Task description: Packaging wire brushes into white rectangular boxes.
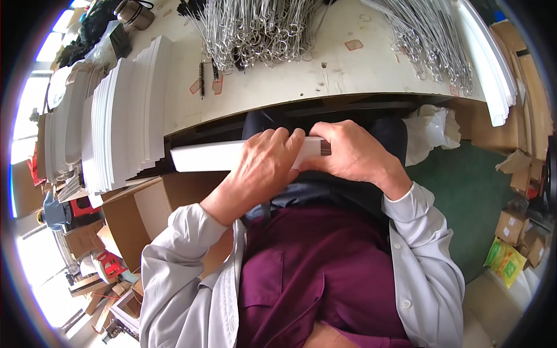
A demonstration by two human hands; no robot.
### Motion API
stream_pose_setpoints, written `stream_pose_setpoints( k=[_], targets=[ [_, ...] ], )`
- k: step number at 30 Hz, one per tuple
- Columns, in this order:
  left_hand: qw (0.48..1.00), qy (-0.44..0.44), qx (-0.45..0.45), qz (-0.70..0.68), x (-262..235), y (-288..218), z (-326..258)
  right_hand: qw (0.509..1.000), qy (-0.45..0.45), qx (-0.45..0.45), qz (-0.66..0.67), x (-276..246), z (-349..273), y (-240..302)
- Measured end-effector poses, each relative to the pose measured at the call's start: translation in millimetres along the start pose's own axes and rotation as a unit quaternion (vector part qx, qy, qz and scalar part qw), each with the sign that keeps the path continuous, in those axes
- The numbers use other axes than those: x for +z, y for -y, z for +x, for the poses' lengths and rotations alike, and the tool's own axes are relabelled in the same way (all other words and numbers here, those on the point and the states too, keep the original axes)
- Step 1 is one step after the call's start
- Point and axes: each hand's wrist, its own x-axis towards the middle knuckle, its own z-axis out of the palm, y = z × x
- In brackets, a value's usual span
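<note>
White box (203, 156) prob. light, stiff but crushable, best held by long edges; L hand (264, 156) clasps it, R hand (354, 152) pinches end.

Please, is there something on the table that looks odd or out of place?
Two small dark bristled pieces stand out near the front edge of the tabletop: the wire heap beside them shows mostly shiny metal on that side. Reddish patches also mark the pale surface, perhaps from wear. I see no spill.
</note>
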Motion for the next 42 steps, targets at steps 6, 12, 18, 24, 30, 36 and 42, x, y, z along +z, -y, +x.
stream_pose_setpoints(
  k=[6, 12, 18, 24, 30, 36, 42],
  targets=[
    [0.997, -0.042, -0.053, -0.03, 25, 11, -16, 0.968, -0.096, 0.052, 0.227, -14, -23, -16],
    [0.994, -0.067, -0.075, -0.044, 41, 6, -14, 0.923, -0.199, 0.073, 0.32, 9, -39, -27],
    [0.994, -0.074, -0.074, -0.024, 44, 4, -14, 0.932, -0.234, 0.093, 0.261, 15, -30, -25],
    [0.992, -0.092, -0.08, -0.031, 51, 3, -17, 0.925, -0.265, 0.075, 0.26, 22, -28, -22],
    [0.991, -0.087, -0.101, -0.033, 55, 3, -21, 0.931, -0.252, 0.084, 0.251, 29, -27, -24],
    [0.986, -0.087, -0.119, -0.077, 58, 0, -20, 0.952, -0.257, -0.02, 0.166, 47, -25, -21],
    [0.98, -0.072, -0.138, -0.125, 65, -4, -20, 0.97, -0.216, -0.061, 0.098, 62, -33, -22]
  ],
)
